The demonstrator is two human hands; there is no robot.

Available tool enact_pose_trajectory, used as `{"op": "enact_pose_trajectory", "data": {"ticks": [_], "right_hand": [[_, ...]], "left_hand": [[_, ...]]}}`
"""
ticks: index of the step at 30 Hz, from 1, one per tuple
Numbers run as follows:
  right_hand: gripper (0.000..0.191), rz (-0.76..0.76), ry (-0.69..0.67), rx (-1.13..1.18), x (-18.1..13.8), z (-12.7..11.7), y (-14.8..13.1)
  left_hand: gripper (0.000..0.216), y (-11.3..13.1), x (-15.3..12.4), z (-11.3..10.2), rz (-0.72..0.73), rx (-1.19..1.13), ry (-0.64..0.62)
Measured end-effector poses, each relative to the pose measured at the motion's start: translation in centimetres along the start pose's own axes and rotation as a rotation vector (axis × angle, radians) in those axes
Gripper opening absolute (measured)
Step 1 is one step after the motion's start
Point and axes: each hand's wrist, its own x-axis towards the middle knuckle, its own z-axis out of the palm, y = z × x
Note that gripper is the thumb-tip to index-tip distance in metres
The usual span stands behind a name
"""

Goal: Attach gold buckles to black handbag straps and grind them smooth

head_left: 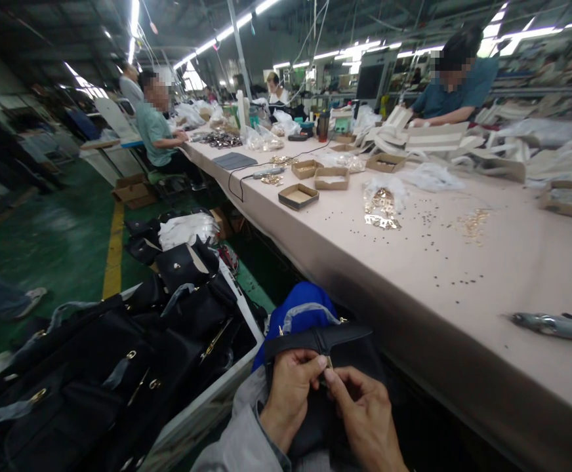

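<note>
A black handbag lies across my lap, its wrapped handle standing up over blue cloth. At the edge of its flap, my left hand is closed, thumb and fingers pinching the material. My right hand meets it fingertip to fingertip. Between the two pinches shows a small gold metal fitting, mostly covered by the fingers. Which hand bears most of it is hard to see, but the right thumb and index finger press on it.
On the table lie an electric screwdriver, scattered small dark parts, a bag of gold fittings and cardboard trays. Left of me stands a bin heaped with black bags. Co-workers sit along the table.
</note>
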Motion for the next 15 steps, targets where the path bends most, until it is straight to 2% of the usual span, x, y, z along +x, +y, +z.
{"op": "enact_pose_trajectory", "data": {"ticks": [7, 12, 15], "right_hand": [[0.055, 0.09, 0.048, 0.169, -0.4, 1.1, 0.4], [0.051, 0.13, -0.12, 0.37, -0.2, 0.2, 0.3], [0.046, 0.166, -0.158, 0.426, -0.1, -0.2, 0.5]], "left_hand": [[0.026, 0.3, -0.2, 0.1, 0.007, 0.004, -0.056], [0.029, 0.2, -0.2, 0.0, 0.015, 0.012, -0.086], [0.032, 0.1, -0.3, 0.0, 0.012, 0.006, -0.106]]}}
